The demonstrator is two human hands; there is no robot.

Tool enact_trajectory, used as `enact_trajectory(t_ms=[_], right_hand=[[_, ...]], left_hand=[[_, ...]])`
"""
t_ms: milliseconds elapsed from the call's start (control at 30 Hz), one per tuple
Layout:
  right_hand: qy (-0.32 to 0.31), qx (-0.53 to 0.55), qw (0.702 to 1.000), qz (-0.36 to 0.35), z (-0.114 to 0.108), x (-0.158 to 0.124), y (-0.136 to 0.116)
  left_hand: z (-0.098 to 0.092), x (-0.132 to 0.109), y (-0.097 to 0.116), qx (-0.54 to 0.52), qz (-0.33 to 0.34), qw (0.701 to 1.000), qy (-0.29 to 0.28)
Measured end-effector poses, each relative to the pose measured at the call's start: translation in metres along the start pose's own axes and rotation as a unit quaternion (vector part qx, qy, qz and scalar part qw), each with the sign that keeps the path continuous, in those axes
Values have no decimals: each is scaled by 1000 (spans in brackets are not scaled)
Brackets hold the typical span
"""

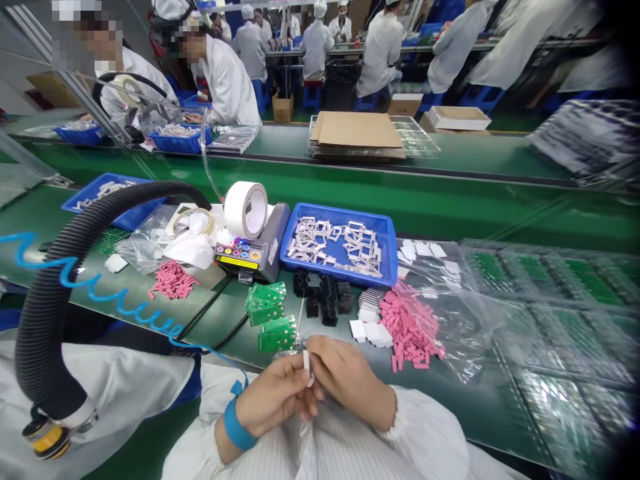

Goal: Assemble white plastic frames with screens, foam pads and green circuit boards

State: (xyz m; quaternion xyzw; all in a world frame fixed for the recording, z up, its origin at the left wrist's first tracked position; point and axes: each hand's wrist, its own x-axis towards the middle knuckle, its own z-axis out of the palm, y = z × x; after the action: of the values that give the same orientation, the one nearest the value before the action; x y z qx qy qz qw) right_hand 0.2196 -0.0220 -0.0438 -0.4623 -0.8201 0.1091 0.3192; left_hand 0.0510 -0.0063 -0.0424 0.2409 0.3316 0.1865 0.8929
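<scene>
Arching in well to the left of the blue rectangular plastic tray [391, 250] of white frames, a black ribbed hose [50, 293] probably bends that way to pass over the bench; its upper end is hard to make out. A blue coiled cord [115, 303] leads towards a blue wrist strap [239, 427], presumably for grounding, its outer end cut off. Left of the tray lies a small heap of flat pink pieces [173, 279]; just beside the tray, a grey push-button machine [257, 245] bears a wide white tape roll [236, 210]. Thin green circuit boards [277, 333] overlap at the tray's front left, likely for easy reach, so their number is hidden. Nearer the wearer than the tray, the left hand [277, 393] pinches a narrow white strip [307, 362] between thumb and fingers, perhaps to steady it; ridged black stacks [327, 300] stand between it and the tray. The right hand [345, 373] curls beside the strip, its fingertips hidden, so I cannot tell whether it grips too. At the tray's front right, flat white squares [370, 332] adjoin a larger pink heap [407, 327], partly veiled by a clear plastic bag [467, 347]. Farther right of the tray, glare blurs transparent compartmented trays [530, 320].
</scene>
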Motion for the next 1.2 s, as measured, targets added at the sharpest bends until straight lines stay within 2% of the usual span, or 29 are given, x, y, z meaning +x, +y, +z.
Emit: enact_trajectory(t_ms=[100, 200, 333, 433, 500, 567, 733, 967, 1067, 1133, 1200], right_hand=[[29, 34, 999, -23, -3, 1, -2], [52, 43, 995, -77, -7, -2, -4], [38, 44, 990, -126, -10, -1, -4], [-5, -40, 999, -37, -10, 12, 6], [-24, -123, 991, 48, -8, 26, 17], [-35, -174, 980, 94, -3, 41, 29], [-87, -226, 965, 99, 4, 66, 46], [-114, -182, 975, 61, -3, 66, 59], [-102, -143, 984, 41, -13, 67, 53], [-85, -97, 991, 36, -18, 75, 36], [-96, 17, 994, 54, -14, 91, 9]], left_hand=[[-4, 0, 0, -43, 31, 998, 39], [-9, 0, -3, -129, 44, 988, 73], [-11, 2, -8, -196, 62, 977, 55], [-13, -1, -7, -190, 86, 977, 49], [-17, -4, -4, -181, 87, 979, 37], [-21, -9, -1, -177, 90, 980, 26], [-34, -25, -1, -157, 104, 980, 62], [-55, -61, -20, -191, 124, 965, 127], [-74, -83, -25, -255, 151, 935, 194], [-94, -103, -26, -306, 202, 888, 277], [-119, -127, -25, -339, 268, 828, 357]])
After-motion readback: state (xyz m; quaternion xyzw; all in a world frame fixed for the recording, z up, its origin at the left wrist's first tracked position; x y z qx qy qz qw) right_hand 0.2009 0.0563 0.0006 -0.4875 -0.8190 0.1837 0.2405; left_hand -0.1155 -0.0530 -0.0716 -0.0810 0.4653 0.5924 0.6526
